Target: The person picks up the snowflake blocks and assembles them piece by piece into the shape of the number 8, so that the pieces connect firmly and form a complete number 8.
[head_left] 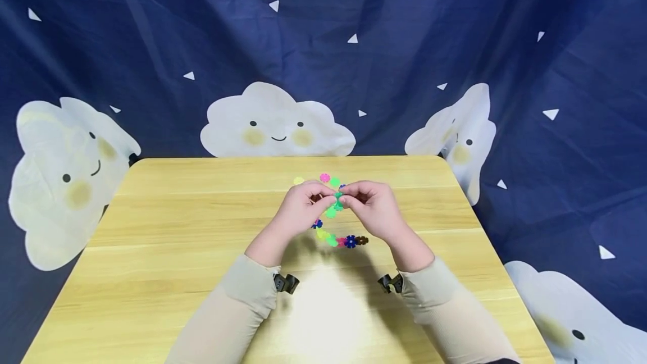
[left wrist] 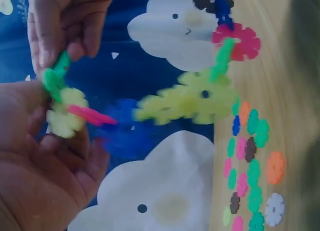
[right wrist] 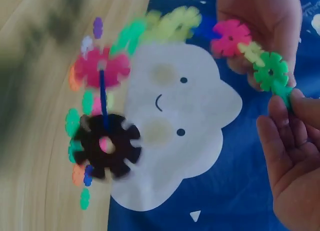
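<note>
Held up above the table is a chain of notched, flower-shaped plastic discs joined edge to edge. Its upper end has green discs (right wrist: 271, 72), which my left hand (head_left: 300, 206) and right hand (head_left: 376, 206) pinch from either side, fingertips close together. The right thumb and fingers grip the endmost green disc (right wrist: 282, 94). From there the chain runs through a pale yellow disc (left wrist: 66, 112), a pink one (right wrist: 231, 38), blue, yellow and green ones, then a pink disc (left wrist: 236, 42). A dark brown disc (right wrist: 107, 146) ends its loose, hanging side. Fingers partly hide the pinched joint.
Many loose discs lie on the wooden table (head_left: 177, 229) beyond the hands, among them an orange disc (left wrist: 275, 167) and a white disc (left wrist: 274, 209). A dark blue curtain (head_left: 313, 27) with cloud prints hangs behind the table's far edge.
</note>
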`<action>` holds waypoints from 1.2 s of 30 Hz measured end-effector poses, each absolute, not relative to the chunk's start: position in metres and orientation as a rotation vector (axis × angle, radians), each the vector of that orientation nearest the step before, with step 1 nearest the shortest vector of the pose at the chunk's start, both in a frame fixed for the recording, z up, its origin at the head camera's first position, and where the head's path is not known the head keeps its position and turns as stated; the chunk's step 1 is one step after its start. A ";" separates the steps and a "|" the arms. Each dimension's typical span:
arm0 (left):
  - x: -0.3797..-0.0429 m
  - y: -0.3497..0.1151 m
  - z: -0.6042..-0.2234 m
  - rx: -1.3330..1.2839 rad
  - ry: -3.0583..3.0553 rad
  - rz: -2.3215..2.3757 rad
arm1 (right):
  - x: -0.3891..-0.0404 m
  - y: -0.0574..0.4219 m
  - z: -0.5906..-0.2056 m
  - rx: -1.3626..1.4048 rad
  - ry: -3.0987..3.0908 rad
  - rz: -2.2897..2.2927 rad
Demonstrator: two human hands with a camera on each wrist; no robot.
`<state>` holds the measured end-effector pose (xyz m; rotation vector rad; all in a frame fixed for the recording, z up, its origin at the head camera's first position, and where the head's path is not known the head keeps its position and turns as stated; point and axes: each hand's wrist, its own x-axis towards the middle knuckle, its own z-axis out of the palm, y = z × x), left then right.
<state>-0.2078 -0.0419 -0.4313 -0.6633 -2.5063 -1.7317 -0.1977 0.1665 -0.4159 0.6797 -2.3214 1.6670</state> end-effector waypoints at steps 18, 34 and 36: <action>-0.212 -0.060 -0.426 -0.332 -2.422 -1.895 | -0.261 0.192 -0.527 0.496 -3.161 0.807; -0.213 -0.062 -0.428 -0.287 -2.416 -1.948 | -0.263 0.197 -0.522 0.151 -3.074 1.088; -0.212 -0.062 -0.429 -0.309 -2.425 -1.950 | -0.261 0.200 -0.515 0.099 -3.001 1.238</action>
